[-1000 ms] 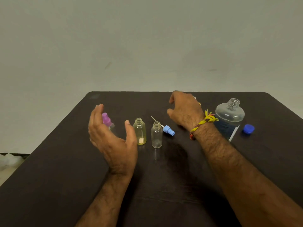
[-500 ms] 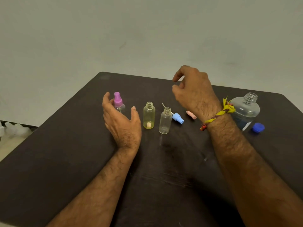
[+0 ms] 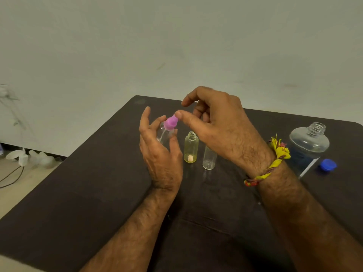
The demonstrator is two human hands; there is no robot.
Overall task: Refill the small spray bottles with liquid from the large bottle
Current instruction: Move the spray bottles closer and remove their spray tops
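Table: dark top, carrying everything here.
Large bottle: upright at the far right, neck uncapped, blue liquid low inside.
Right hand: up over the small bottles, thumb tip at the pink sprayer, forefinger raised apart from it, nothing pinched.
Left hand: fingers curled round the clear spray bottle, gripping its body.
Yellow bottle: uncapped, upright, just right of the left hand.
Clear bottle: upright beside the yellow one, top hidden by the right hand.
Pink sprayer: sitting on the held bottle.
Blue cap: on the table beside the large bottle.
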